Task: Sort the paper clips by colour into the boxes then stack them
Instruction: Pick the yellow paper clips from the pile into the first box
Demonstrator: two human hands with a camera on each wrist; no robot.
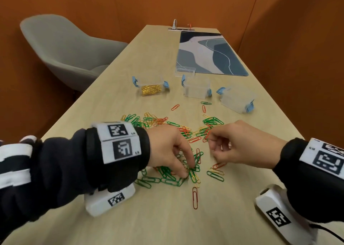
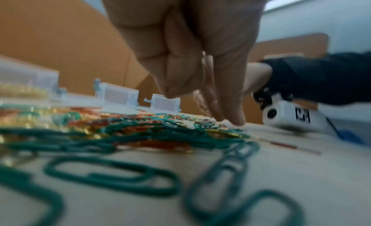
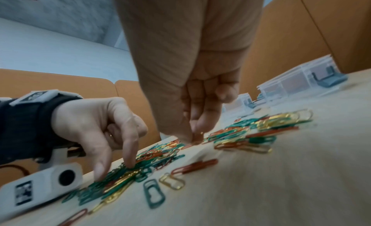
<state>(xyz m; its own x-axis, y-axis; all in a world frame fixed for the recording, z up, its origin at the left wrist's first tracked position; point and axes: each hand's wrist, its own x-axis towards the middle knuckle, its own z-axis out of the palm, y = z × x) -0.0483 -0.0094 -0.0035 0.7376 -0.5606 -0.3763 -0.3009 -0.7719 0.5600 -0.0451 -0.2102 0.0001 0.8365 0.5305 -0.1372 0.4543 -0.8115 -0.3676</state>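
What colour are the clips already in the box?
Gold clips in the left box; the head view shows it best.

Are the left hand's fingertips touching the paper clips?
Touching. The right wrist view shows the left hand's fingertips planted in the green paper clips.

Your head camera looks forward and down along the worktop [image 1: 115, 88]. Both wrist cameras sit low beside it, facing along your fingers, each close to the clips [image 2: 112, 178] and catching the other wrist.
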